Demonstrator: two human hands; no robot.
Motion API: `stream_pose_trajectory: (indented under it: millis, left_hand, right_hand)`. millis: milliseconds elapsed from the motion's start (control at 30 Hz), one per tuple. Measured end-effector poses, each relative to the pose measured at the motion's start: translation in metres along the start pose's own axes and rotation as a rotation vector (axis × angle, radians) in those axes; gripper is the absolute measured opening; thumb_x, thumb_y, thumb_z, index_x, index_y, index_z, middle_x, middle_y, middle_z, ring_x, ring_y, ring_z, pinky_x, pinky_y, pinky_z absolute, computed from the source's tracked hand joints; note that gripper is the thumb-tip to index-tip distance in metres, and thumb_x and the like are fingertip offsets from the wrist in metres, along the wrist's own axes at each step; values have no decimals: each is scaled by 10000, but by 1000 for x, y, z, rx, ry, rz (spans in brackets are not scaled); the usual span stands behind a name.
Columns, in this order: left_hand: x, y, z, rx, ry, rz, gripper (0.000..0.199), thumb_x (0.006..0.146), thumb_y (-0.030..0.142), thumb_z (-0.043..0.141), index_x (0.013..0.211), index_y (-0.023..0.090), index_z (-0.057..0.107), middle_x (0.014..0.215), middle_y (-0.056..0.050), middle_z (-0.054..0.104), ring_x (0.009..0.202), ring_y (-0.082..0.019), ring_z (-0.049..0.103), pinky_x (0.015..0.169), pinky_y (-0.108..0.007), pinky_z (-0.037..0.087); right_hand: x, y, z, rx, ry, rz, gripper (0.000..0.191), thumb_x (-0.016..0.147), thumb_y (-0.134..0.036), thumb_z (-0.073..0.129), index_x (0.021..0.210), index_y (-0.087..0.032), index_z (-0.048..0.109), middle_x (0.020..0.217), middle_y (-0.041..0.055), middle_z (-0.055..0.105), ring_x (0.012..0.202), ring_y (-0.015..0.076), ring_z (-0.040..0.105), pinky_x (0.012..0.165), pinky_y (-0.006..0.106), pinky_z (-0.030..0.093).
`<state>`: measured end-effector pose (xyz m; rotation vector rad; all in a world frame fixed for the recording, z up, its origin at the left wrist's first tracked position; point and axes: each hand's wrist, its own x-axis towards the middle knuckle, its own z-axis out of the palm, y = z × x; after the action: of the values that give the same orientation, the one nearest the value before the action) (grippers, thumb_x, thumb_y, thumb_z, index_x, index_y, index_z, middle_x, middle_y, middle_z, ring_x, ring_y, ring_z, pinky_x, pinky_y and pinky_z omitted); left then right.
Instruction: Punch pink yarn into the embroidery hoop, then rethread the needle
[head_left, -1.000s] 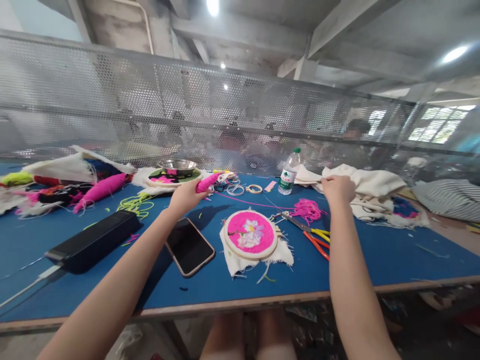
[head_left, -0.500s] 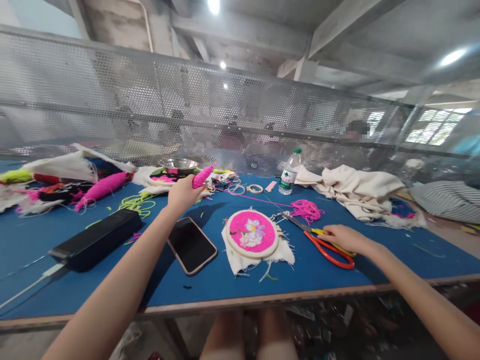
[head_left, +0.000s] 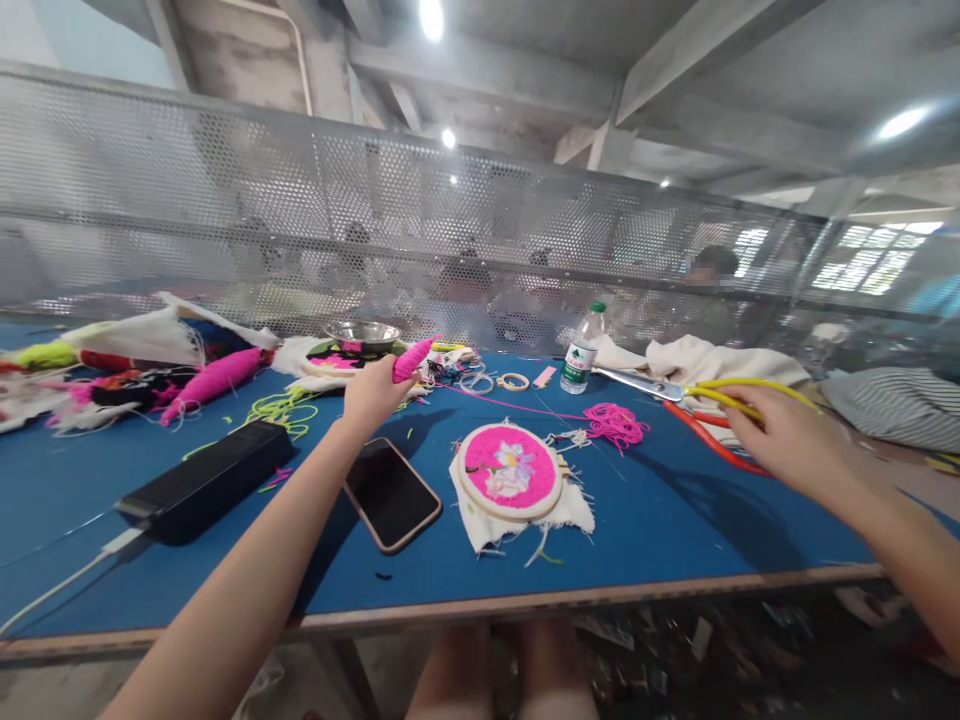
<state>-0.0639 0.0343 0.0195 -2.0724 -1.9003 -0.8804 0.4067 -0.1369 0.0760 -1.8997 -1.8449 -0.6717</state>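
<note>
Wrapped around a pink yarn bundle (head_left: pixel 412 362), my left hand (head_left: pixel 371 397) is above the table beyond the phone. My right hand (head_left: pixel 784 435) grips large scissors (head_left: pixel 703 395) by their yellow and red handles, raised over the right side with the blades pointing left. An embroidery hoop (head_left: pixel 512 472) with a pale flower on pink lies on white cloth at the middle. Loose pink yarn (head_left: pixel 615 427) is heaped behind it to the right, and a strand runs from it toward my left hand.
A phone (head_left: pixel 393 495) and black power box (head_left: pixel 206 480) lie left of the hoop. Farther back are a metal bowl (head_left: pixel 362 333), small hoop (head_left: pixel 514 381), water bottle (head_left: pixel 582 350) and white cloth (head_left: pixel 705 355). Yarn and fabric pile up at the far left.
The scissors have been lifted off the table by my right hand, moving up and to the right. My left hand keeps its hold on the pink yarn bundle; the view has shifted slightly.
</note>
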Motion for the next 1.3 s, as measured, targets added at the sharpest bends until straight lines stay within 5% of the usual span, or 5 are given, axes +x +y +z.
stream_pose_trajectory:
  millis: [233,400,633,967,1300]
  left_hand:
    - [-1,2,-5,-7,6,-14,419,851,556,452,952,174,590,870,-95,686,792,-262,645,610,-299,409]
    - [-1,5,-6,-36,-8,-75,418,857,558,451,959,174,580,875,-106,687,815,-270,650,619,-303,415]
    - [-2,8,-7,-45,55,-78,407,872,541,440,983,172,573,887,-111,687,815,-279,652,617,-314,418]
    - [-2,6,-12,-57,78,-106,424,887,516,433,1081,162,564,964,-125,692,887,-282,654,697,-331,457]
    - [-6,-7,22,159,-252,-79,530,795,315,548,1293,144,484,1189,-193,624,1103,-331,581,895,-420,424]
  right_hand:
    - [-4,-26,36,883,-592,340,420,790,-656,515,834,-243,574,746,59,607,519,168,487,462,309,376]
    - [-36,-111,43,1708,-1147,258,703,858,-756,261,1017,-139,559,1035,182,651,603,153,606,510,280,439]
    - [-34,-230,52,1934,-1601,276,850,779,-844,77,897,-133,528,1027,193,664,519,156,638,464,261,458]
    - [39,-263,76,2024,-1129,591,617,822,-761,382,683,-166,463,488,-42,439,331,19,326,295,119,264]
    - [-10,-112,66,1061,-747,356,540,820,-745,350,784,-225,490,583,4,554,308,103,404,303,224,302]
